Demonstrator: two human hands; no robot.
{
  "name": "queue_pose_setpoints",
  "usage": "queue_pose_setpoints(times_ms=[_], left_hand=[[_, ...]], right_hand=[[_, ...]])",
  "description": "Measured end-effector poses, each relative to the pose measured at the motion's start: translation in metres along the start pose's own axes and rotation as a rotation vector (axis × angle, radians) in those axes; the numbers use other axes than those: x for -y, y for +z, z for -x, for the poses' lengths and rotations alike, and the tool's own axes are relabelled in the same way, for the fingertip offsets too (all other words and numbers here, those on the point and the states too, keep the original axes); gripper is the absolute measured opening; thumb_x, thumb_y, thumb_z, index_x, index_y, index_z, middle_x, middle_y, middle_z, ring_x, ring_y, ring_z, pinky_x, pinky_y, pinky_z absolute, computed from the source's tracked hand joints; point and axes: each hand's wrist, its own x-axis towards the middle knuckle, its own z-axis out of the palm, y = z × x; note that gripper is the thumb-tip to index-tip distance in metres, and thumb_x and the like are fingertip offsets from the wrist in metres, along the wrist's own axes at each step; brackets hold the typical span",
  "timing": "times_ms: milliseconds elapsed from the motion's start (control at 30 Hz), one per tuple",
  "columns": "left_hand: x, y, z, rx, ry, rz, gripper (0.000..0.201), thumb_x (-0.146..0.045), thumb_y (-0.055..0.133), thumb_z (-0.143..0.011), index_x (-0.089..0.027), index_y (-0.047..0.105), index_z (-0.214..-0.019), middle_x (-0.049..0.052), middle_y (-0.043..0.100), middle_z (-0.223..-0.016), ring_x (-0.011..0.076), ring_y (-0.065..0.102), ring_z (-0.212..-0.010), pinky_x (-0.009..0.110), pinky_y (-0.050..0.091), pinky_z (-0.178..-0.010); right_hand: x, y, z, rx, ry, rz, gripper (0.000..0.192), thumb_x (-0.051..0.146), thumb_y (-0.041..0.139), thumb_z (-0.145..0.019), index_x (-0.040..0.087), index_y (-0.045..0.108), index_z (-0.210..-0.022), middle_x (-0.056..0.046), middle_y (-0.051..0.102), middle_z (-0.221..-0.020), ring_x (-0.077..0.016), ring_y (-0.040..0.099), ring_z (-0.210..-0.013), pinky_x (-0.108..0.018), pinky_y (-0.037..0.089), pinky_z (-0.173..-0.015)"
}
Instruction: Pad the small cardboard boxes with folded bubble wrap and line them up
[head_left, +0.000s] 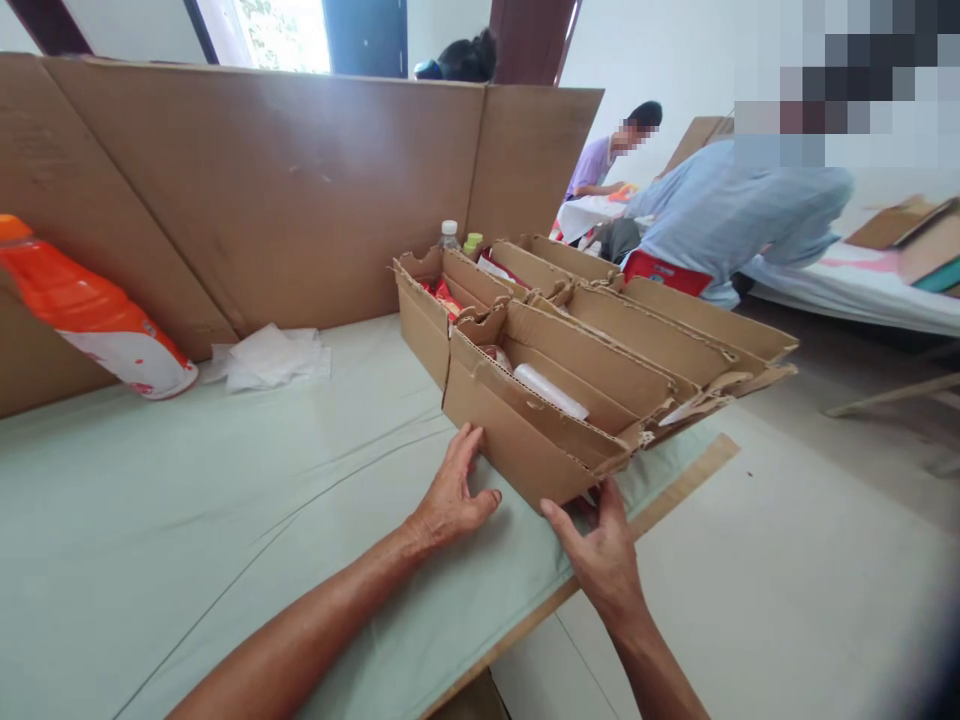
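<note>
A cardboard box (517, 432) with an open top stands at the near end of a group of cardboard boxes by the table edge. A white roll (551, 391) lies in it. My left hand (456, 492) is open, its fingertips against the box's near side and its thumb apart. Around the lower right corner of the same box, my right hand (604, 545) has its thumb on the near side and its fingers at the end. Something dark red shows between them, too hidden to name. Behind, another cardboard box (421, 318) holds red packets (444, 297).
An orange bottle (112, 320) leans at the left, beside white plastic packets (274, 357). A tall cardboard panel (300, 190) stands along the table's back. The pale green table cover (225, 500) ends at a taped edge. Other people sit at tables on the right; one wears a blue shirt (742, 215).
</note>
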Motion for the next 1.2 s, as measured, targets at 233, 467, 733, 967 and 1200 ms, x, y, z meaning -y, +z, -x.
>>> queue_pose_setpoints(times_ms=[233, 467, 733, 967, 1200], left_hand=[[0.009, -0.005, -0.013, 0.055, 0.024, -0.097, 0.095, -0.028, 0.066, -0.072, -0.015, 0.027, -0.157, 0.019, 0.01, -0.169, 0.0363, 0.025, -0.153, 0.053, 0.037, -0.117], [0.008, -0.007, -0.012, 0.073, 0.074, -0.204, 0.088, -0.022, 0.065, -0.07, -0.012, 0.036, -0.153, 0.021, 0.034, -0.162, 0.0348, 0.033, -0.149, 0.055, 0.03, -0.121], [-0.018, -0.005, 0.093, 0.316, 0.226, -0.711, 0.054, -0.034, 0.062, -0.085, -0.016, 0.056, -0.136, 0.018, 0.045, -0.156, 0.0378, 0.035, -0.148, 0.06, 0.02, -0.123], [-0.03, -0.003, 0.151, 0.344, 0.298, -0.762, 0.05, -0.032, 0.06, -0.09, -0.018, 0.054, -0.137, 0.015, 0.048, -0.155, 0.0336, 0.037, -0.147, 0.054, 0.022, -0.124], [-0.019, -0.008, 0.147, 0.186, 0.269, -0.542, 0.039, -0.033, 0.067, -0.082, -0.015, 0.068, -0.117, 0.014, 0.073, -0.121, 0.0264, 0.06, -0.129, 0.04, 0.039, -0.114]], right_hand=[[-0.01, 0.0, 0.017, 0.043, -0.045, 0.136, 0.074, 0.044, 0.063, -0.09, 0.021, 0.034, -0.155, -0.016, 0.049, -0.149, -0.0316, 0.054, -0.132, -0.055, 0.043, -0.113], [-0.02, 0.002, 0.016, -0.008, -0.065, 0.225, 0.068, 0.044, 0.06, -0.091, 0.016, 0.041, -0.15, -0.02, 0.054, -0.142, -0.0324, 0.061, -0.122, -0.054, 0.051, -0.102], [-0.033, 0.0, 0.02, -0.033, -0.339, 0.442, 0.048, 0.042, 0.051, -0.095, 0.018, 0.054, -0.137, -0.015, 0.061, -0.136, -0.0321, 0.058, -0.125, -0.053, 0.048, -0.105], [-0.041, 0.005, 0.027, 0.002, -0.525, 0.585, 0.034, 0.04, 0.043, -0.097, 0.019, 0.066, -0.111, -0.015, 0.068, -0.119, -0.0329, 0.06, -0.114, -0.054, 0.049, -0.099], [-0.052, 0.009, 0.029, 0.021, -0.516, 0.505, 0.037, 0.039, 0.04, -0.095, 0.019, 0.067, -0.112, -0.015, 0.069, -0.116, -0.0354, 0.058, -0.122, -0.058, 0.045, -0.105]])
